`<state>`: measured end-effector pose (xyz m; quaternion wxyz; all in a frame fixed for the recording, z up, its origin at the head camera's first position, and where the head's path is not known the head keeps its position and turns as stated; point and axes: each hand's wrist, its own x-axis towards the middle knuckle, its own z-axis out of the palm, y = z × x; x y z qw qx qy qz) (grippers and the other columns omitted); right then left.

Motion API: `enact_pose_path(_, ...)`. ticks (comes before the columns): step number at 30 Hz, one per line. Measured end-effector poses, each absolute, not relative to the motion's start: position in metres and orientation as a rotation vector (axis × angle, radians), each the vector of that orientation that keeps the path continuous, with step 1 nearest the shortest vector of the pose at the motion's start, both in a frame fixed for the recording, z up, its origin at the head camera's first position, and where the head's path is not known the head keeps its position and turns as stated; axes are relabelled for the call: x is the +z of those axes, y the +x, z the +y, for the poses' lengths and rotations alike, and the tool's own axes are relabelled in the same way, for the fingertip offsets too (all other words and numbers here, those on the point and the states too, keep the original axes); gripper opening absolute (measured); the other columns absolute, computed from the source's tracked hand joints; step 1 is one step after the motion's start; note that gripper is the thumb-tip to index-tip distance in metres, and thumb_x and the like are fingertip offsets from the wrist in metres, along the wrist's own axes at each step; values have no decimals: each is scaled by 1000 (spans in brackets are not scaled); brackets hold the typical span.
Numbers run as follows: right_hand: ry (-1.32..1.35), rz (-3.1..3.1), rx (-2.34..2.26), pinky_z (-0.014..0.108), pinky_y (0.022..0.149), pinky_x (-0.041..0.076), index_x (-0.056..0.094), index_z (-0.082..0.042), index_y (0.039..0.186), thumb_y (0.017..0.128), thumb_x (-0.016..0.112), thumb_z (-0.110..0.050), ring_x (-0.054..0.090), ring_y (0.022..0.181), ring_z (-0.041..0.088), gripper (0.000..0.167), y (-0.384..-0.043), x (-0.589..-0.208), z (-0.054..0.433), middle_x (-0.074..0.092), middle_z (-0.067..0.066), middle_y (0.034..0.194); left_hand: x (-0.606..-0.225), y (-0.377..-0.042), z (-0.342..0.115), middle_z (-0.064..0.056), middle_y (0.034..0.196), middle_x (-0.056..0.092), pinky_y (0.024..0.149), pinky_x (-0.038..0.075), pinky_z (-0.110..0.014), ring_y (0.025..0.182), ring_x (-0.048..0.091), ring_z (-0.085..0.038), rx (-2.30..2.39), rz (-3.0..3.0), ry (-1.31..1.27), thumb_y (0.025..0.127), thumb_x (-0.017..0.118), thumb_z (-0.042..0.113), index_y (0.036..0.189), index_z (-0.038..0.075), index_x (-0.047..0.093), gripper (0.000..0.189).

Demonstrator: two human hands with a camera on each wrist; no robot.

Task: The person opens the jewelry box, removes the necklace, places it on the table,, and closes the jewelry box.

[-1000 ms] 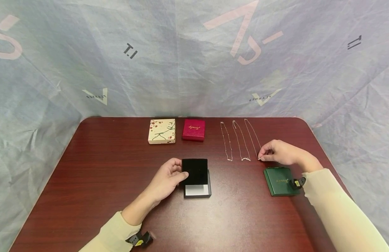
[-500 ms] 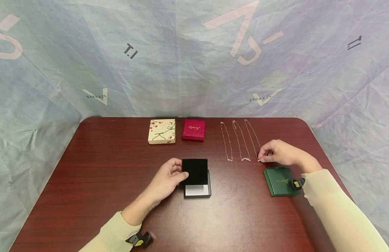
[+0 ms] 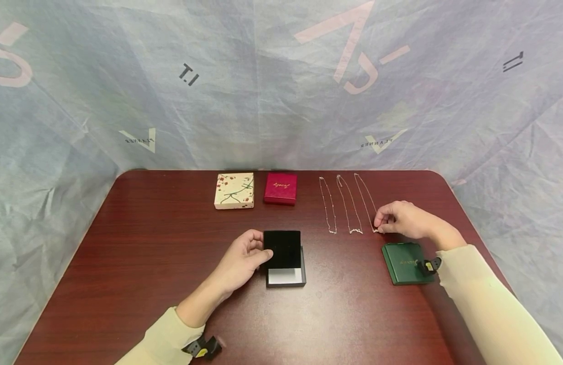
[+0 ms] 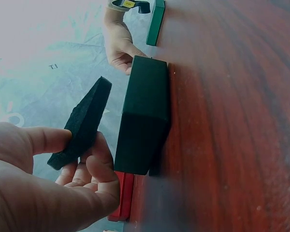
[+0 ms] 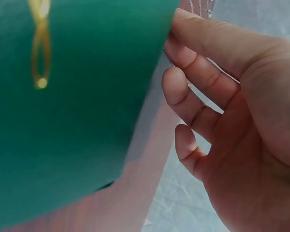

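Note:
My left hand (image 3: 240, 256) pinches a thin black foam pad (image 3: 283, 248) between thumb and fingers. The pad is tilted up over a small black box (image 3: 303, 268), open, its pale inside showing below the pad. In the left wrist view the pad (image 4: 84, 123) stands apart from the box (image 4: 147, 92). My right hand (image 3: 407, 220) pinches the near end of the rightmost fine chain necklace (image 3: 363, 201) with thumb and forefinger, its other fingers loosely bent. The small pendant end shows right at the fingertips, and the chain stretches away across the table.
Two more necklaces (image 3: 326, 203) lie side by side to the left of it. A green box (image 3: 405, 268) sits under my right wrist. Farther back are a red box (image 3: 280, 188) and a cream flowered box (image 3: 234, 190). A fabric sheet (image 3: 258, 101) hangs behind the table.
My right fingertips have shifted very slightly at the pendant end of the necklace. The left hand, pad and black box have stayed in place.

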<state>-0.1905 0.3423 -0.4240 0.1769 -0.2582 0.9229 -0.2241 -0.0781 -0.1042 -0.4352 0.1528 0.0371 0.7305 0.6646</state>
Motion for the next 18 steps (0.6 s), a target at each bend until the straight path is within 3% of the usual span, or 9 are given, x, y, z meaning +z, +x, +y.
enact_pose_path(12, -789, 2731, -737, 29, 72, 52, 72, -10, 108, 93, 82, -7, 63, 79, 10, 17, -182, -408, 330, 68, -9, 86, -433, -78, -104, -8, 98, 57, 66, 48, -27, 77, 57, -18, 1895, 2111, 106, 95, 69, -1, 116, -1, 54, 26)
enact_pose_path(18, -803, 2766, -784, 36, 78, 55, 70, -11, 116, 94, 82, -14, 65, 87, 12, 25, -171, -399, 312, 68, -8, 93, -432, -79, -104, -8, 99, 58, 67, 49, -27, 80, 59, -17, 1890, 2112, 93, 96, 70, 0, 117, -1, 54, 27)
